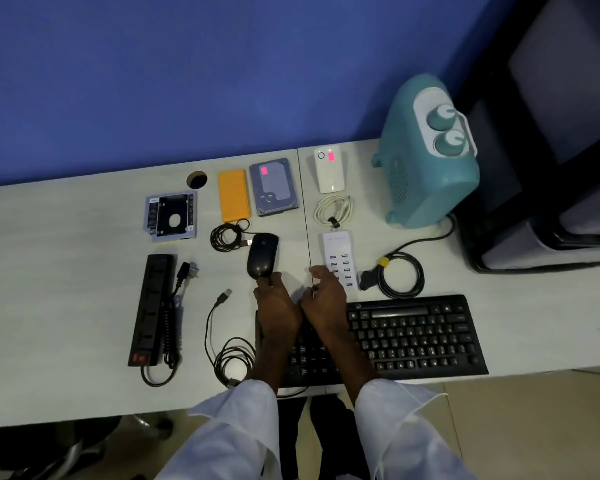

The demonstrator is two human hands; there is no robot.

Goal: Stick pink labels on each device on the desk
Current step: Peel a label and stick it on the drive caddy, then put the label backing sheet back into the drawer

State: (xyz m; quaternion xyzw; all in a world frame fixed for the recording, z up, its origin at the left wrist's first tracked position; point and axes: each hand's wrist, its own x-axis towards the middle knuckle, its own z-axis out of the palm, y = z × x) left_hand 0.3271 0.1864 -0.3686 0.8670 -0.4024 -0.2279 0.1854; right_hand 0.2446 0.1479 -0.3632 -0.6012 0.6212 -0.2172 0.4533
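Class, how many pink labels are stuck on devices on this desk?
2: one on the hard drive, one on the white power bank. The left hand or right hand may hide another.

Both forearms reach far, side by side — white sleeves. The left hand (276, 306) pinches the mouse (263, 254); the right hand (324, 299) spreads loose fingers.

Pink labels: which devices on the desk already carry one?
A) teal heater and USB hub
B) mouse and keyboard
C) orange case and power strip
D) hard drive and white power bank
D: pink labels show on the hard drive and the white power bank.
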